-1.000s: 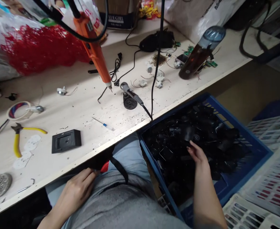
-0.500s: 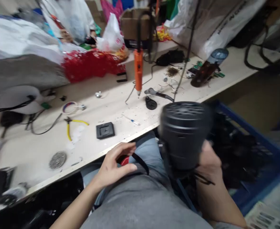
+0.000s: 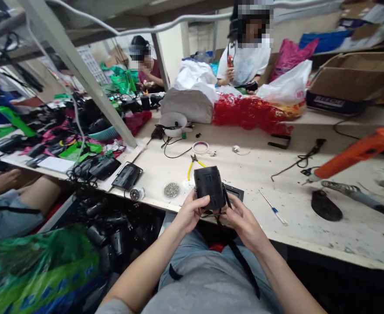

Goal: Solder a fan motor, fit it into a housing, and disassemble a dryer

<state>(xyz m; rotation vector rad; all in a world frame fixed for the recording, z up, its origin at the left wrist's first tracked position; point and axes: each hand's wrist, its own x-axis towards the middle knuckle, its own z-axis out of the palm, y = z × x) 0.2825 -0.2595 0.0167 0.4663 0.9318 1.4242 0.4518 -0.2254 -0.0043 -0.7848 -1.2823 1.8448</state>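
Together, left hand and right hand clasp a black housing by pliers.

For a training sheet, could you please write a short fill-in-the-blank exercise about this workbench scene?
The left hand and right hand together hold a ____ plastic housing.
The pliers on the bench have ____ handles.
The electric screwdriver at the right of the view has an ____ body.

Missing words: black; yellow; orange.
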